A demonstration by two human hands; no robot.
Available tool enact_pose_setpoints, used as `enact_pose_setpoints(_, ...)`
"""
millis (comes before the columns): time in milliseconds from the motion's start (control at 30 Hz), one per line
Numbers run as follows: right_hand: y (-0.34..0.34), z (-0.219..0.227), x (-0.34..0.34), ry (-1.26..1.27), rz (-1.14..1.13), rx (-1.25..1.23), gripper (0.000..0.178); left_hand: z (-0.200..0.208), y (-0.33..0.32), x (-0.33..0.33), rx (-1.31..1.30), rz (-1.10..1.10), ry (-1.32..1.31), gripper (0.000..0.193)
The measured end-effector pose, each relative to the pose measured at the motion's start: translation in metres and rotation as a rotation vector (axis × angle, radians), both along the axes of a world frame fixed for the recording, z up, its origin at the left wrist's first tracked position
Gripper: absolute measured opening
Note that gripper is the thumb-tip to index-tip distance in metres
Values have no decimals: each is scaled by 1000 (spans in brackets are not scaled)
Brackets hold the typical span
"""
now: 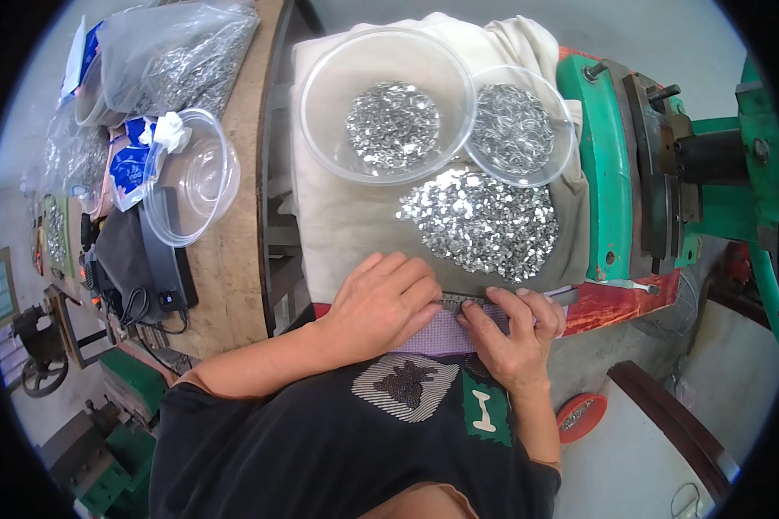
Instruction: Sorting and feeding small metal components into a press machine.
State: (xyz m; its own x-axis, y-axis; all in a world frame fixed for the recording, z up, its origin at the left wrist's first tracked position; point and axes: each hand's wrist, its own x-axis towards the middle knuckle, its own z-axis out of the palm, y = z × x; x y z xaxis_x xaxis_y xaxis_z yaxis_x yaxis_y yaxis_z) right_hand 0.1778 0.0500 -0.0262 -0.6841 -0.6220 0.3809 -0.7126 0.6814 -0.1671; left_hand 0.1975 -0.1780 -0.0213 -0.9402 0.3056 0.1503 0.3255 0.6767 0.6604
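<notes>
At the near edge of the cloth-covered work surface lies a narrow grey metal strip, its middle covered by my fingers. My right hand grips it with thumb and fingers; small shiny bits show at the thumb tip. My left hand is curled at the strip's left end, fingertips pressed together; what they hold is hidden. Just beyond both hands is a loose pile of small shiny metal pieces. Behind it stand a large clear tub and a smaller clear tub, both with similar metal pieces inside.
A green machine press stands close on the right. On the left, a wooden table carries clear empty tubs and a plastic bag of metal pieces. A red bowl sits low at the right.
</notes>
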Motion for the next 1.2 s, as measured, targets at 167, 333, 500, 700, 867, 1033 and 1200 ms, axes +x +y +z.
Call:
enact_pose_setpoints(167, 1, -1, -5, -25, 23, -32, 26, 7, -12, 5, -3, 43, -17, 26)
enact_pose_setpoints(333, 6, -1, -1, -81, -3, -72, 36, 6, -31, 14, -36, 81, -16, 33)
enact_pose_setpoints(500, 10, -6, 1, -126, -60, -58, 36, 4, -36, 21, -55, 34, 47, 34)
enact_pose_setpoints(700, 10, -12, 1, -176, -79, -101, 38, 5, -33, 23, -145, -56, 134, 32)
enact_pose_setpoints(867, 9, -14, 0, -185, -95, -130, 37, 6, -35, 23, -162, -34, 169, 30)
enact_pose_setpoints(1033, 10, -14, 1, -187, -95, -136, 37, 9, -42, 19, -141, 44, 140, 31)
enact_pose_setpoints(1200, 9, -14, 1, -208, -92, -152, 37, 4, -40, 21, -110, 43, 67, 29)
